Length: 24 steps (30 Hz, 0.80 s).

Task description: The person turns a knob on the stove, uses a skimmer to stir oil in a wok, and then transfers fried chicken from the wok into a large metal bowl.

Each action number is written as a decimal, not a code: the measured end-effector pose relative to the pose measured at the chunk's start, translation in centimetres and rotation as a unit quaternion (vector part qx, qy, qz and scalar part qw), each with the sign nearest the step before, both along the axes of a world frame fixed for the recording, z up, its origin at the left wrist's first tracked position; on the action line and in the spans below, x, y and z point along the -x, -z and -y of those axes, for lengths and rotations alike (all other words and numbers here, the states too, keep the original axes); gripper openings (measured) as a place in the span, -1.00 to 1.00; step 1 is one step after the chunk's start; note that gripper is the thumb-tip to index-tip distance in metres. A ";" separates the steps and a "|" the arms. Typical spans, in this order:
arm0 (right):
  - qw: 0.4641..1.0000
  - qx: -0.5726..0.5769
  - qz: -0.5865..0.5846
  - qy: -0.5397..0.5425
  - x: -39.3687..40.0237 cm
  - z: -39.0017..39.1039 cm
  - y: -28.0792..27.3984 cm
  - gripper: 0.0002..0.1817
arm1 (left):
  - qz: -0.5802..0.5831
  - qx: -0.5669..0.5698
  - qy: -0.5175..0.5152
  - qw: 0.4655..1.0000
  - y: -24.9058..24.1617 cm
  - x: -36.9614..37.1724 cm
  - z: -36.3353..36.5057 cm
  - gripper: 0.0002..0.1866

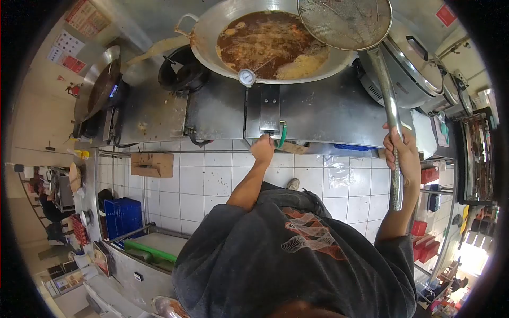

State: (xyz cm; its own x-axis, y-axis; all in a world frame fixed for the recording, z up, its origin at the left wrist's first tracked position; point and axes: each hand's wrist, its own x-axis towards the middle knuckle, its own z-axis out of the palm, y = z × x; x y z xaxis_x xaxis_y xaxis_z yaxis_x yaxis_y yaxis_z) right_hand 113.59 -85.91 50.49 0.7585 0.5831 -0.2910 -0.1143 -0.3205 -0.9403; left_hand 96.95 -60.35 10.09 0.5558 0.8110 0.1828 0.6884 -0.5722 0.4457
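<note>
My right hand [401, 153] is wrapped around the long metal handle of a round mesh skimmer [347, 21]. The skimmer is raised over the right side of a wide metal wok [199, 40], where brown oil bubbles around frying pieces too blurred to name. My left hand [263, 148] is closed at the stove's front edge, on a small stove control mostly hidden by the fingers, just below a metal plate [270, 103]. A green handle [283, 135] is just right of those fingers. On the wok's near rim a dial thermometer [246, 78] has its probe reaching into the oil.
Left of the wok are a black pot [183, 74] and another wok [98, 87]. Large lidded cookers [408, 69] stand on the right. Below the steel counter [323, 111] are a cardboard box [152, 165] and a blue crate [123, 217] on white tiles.
</note>
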 end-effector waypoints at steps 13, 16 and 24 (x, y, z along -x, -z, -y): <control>1.000 -0.026 0.006 0.017 0.8 1.0 1.1 -0.66 | 0.315 -0.123 0.091 0.937 -29.4 1.2 -6.3 -0.60; 0.999 -0.039 -0.002 0.014 0.9 1.2 1.2 -0.66 | 0.249 -0.142 0.169 0.943 -30.1 0.6 -8.7 -0.54; 0.998 -0.054 0.001 0.013 1.8 1.7 1.3 -0.64 | 0.183 -0.153 0.194 0.951 -29.9 -0.1 -10.3 -0.51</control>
State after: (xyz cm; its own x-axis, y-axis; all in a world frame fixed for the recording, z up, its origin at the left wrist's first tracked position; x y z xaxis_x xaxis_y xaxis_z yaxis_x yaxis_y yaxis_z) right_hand 111.79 -87.57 49.17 0.7746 0.5907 -0.2259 -0.1194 -0.2141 -0.9695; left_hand 97.08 -50.04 39.94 0.6564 0.4351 0.6163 0.2290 -0.8933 0.3868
